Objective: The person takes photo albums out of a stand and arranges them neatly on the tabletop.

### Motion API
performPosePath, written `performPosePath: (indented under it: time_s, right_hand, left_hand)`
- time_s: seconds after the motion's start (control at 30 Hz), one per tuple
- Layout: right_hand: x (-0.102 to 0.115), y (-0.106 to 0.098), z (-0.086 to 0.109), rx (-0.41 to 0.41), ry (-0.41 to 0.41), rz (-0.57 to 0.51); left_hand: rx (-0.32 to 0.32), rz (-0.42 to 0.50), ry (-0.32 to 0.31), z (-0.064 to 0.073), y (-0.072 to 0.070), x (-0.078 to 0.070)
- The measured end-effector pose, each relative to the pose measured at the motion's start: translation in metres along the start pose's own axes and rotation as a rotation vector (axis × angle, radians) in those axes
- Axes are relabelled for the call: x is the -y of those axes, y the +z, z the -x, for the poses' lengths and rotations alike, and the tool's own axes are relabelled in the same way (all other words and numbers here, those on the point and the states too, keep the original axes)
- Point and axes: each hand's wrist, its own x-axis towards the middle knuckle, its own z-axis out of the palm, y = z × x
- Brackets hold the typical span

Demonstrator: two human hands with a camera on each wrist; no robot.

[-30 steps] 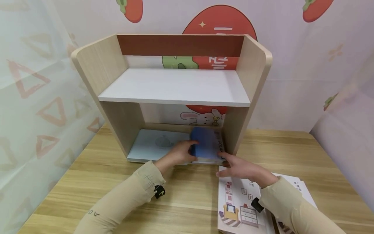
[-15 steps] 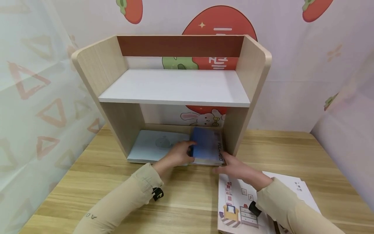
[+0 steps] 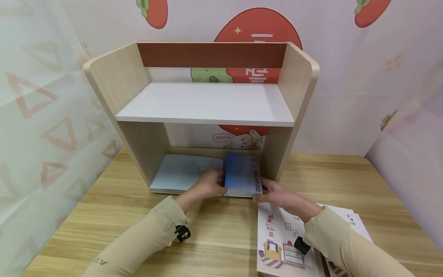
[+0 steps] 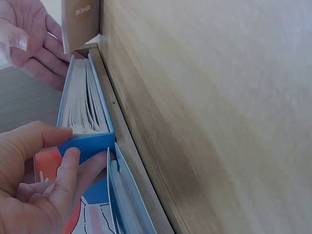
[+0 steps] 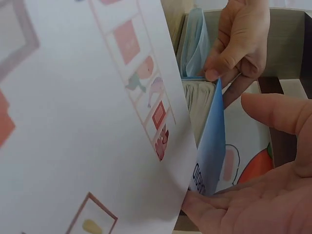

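A thick blue photo album lettered POLAROID lies flat at the right of the shelf's lower compartment, its page edges facing front. At its front left corner, my left hand pinches it, thumb at the page edge and bent fingers against the blue spine, as the left wrist view shows. My right hand touches the album's right front corner with extended fingers, its thumb held apart in the right wrist view. Left of the blue one lies a pale blue album with a faint round drawing on its cover.
The wooden two-tier shelf stands at the back of the table, its side panel close to my right hand. White illustrated books lie under my right forearm. A patterned cloth hangs behind.
The blue album, blurred before, now sits squarer with its lettering clear. My left fingers have slid from over its cover to its left side. My right hand has settled at its right corner.
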Motion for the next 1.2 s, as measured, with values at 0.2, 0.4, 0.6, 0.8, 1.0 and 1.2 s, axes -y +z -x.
performPosePath:
  time_s: [0.2,0.4,0.6,0.8,1.0,1.2]
  right_hand:
    - [0.0,0.0,0.0,-0.011,0.021,-0.04]
    - [0.001,0.0,-0.002,-0.044,0.007,-0.025]
    - [-0.002,0.004,-0.001,-0.055,-0.019,-0.019]
    - [-0.002,0.008,0.0,-0.096,-0.002,-0.005]
    - [0.0,0.013,-0.003,-0.15,0.052,-0.019]
    - [0.002,0.016,-0.004,-0.163,0.025,-0.074]
  left_hand:
    - [-0.009,0.085,-0.037,0.004,0.001,0.0]
    - [-0.022,0.24,-0.106,0.005,-0.001,0.0]
    - [-0.007,0.281,-0.122,0.007,-0.001,0.005]
    - [0.018,0.381,-0.109,0.009,0.0,0.007]
    - [-0.017,0.331,-0.117,0.014,-0.001,0.002]
    - [-0.034,0.286,-0.134,0.017,0.0,-0.001]
